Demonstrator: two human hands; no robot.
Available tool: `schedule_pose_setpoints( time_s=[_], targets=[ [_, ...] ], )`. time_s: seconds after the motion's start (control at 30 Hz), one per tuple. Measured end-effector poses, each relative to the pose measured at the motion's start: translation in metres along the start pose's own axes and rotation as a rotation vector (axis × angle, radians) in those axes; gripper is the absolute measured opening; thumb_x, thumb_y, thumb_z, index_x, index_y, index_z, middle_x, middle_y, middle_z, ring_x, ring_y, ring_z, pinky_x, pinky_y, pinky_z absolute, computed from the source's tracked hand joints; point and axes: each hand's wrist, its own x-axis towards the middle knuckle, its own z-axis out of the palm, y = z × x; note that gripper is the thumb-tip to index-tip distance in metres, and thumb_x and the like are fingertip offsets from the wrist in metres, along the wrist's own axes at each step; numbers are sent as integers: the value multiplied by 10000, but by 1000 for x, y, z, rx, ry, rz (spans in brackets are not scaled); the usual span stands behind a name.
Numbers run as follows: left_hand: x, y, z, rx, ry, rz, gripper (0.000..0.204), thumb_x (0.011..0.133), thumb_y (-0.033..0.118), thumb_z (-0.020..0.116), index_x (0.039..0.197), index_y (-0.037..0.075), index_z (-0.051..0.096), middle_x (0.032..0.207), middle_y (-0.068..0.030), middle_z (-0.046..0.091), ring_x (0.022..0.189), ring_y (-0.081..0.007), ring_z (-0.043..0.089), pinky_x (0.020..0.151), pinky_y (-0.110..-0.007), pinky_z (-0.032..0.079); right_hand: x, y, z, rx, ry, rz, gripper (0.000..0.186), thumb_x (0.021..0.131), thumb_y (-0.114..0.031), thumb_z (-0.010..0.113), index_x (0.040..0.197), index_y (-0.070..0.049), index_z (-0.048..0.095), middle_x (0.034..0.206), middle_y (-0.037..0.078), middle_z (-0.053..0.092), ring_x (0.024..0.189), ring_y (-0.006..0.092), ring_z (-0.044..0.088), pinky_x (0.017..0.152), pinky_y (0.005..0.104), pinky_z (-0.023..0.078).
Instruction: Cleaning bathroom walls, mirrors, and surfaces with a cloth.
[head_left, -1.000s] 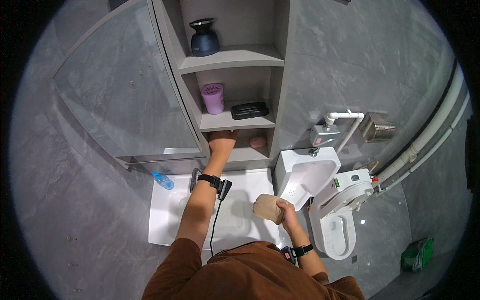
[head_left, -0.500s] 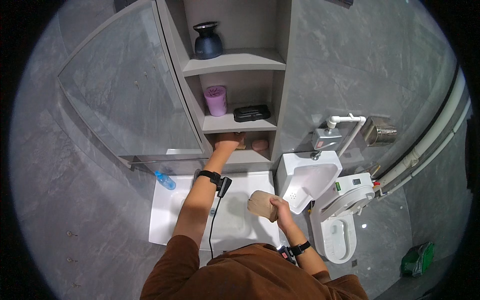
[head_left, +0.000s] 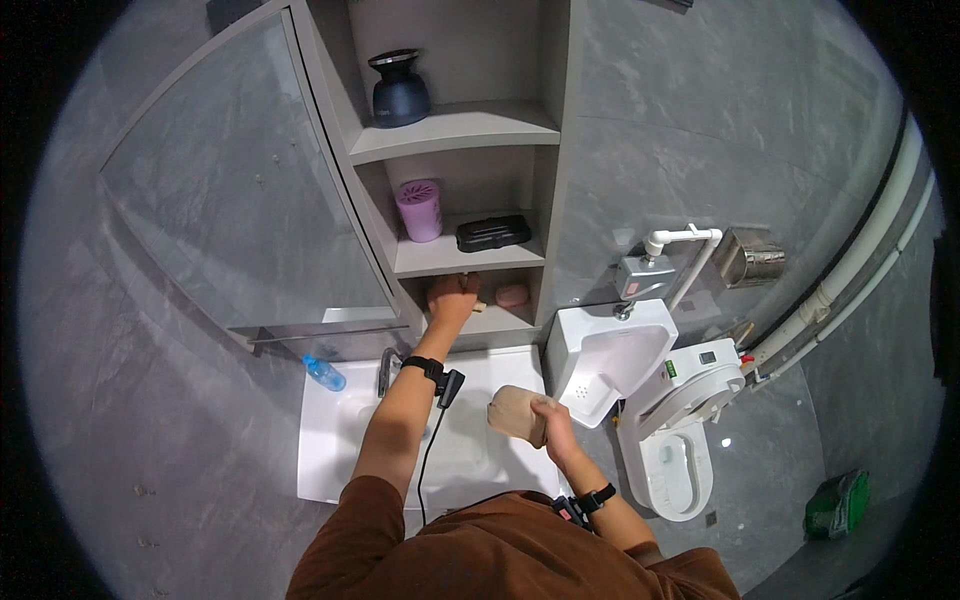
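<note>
My left hand (head_left: 453,297) reaches into the lowest compartment of the wall shelf. Its fingers are curled, and what they hold, if anything, is hidden. Just beside it lies a small beige item (head_left: 481,307), partly covered. A pinkish rounded object (head_left: 512,295) rests farther right in the same compartment. Over the white washbasin, my right hand (head_left: 558,428) is closed on the right end of a tan, soft-looking pouch (head_left: 514,414), thumb on top.
Above stand a purple cup (head_left: 419,211), a black case (head_left: 493,234) and a dark blue device (head_left: 401,92). A blue bottle (head_left: 324,373) and a faucet (head_left: 388,371) are on the washbasin (head_left: 319,467). At right are a urinal (head_left: 612,350), a toilet (head_left: 672,470) and a green-lined bin (head_left: 838,505).
My left hand shows more of its back in the lowest compartment, its fingers curled. My right hand and the pouch have shifted slightly left. The whole view has tilted a little.
</note>
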Motion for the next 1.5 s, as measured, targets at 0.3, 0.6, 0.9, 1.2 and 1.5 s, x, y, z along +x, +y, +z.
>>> schedule_pose_setpoints(
  time_s=[0.3, 0.6, 0.9, 1.2, 1.5],
  targets=[
    [-6, 65, -85, 78, -432, 12, 294, 824, 251, 613, 1064, 130, 732, 947, -222, 712, 911, -410, 686, 825, -484, 553, 4, 7, -8, 32, 71, 7, 326, 906, -210, 619, 1106, 45, 658, 988, 77, 683, 902, 175, 630, 844, 305, 482],
    [-35, 7, -70, 157, -512, 204, 225, 863, 196, 628, 1057, 103, 691, 956, -179, 697, 870, -404, 683, 761, -517, 546, -16, -53, 58, 40, 211, -341, 442, 969, -227, 595, 1302, 63, 574, 1211, 114, 649, 1096, 193, 604, 993, 312, 436],
    [-100, 15, -124, -43, -191, 154, 241, 911, 205, 637, 1131, 117, 596, 1139, -96, 590, 959, -371, 657, 772, -499, 550, 57, -76, 108, -670, 98, -1005, 595, 908, 17, 553, 1483, 15, 401, 1400, 280, 525, 1278, 414, 542, 1056, 409, 443],
    [-139, 2, -153, -343, -163, -75, 313, 879, 193, 726, 1134, 71, 594, 1070, -134, 615, 980, -378, 640, 801, -438, 520, 115, -46, 141, -1140, -19, -1007, 545, 800, -51, 648, 1323, 35, 521, 1325, 296, 563, 1230, 453, 553, 1045, 471, 465],
    [-174, -35, -193, -447, -203, -55, 310, 881, 197, 742, 1133, 67, 617, 1104, -112, 640, 962, -331, 668, 796, -392, 551, 142, -52, 168, -1425, 27, -1341, 468, 739, -105, 705, 1180, 10, 599, 1191, 211, 667, 1158, 377, 616, 993, 438, 504]
  ],
)
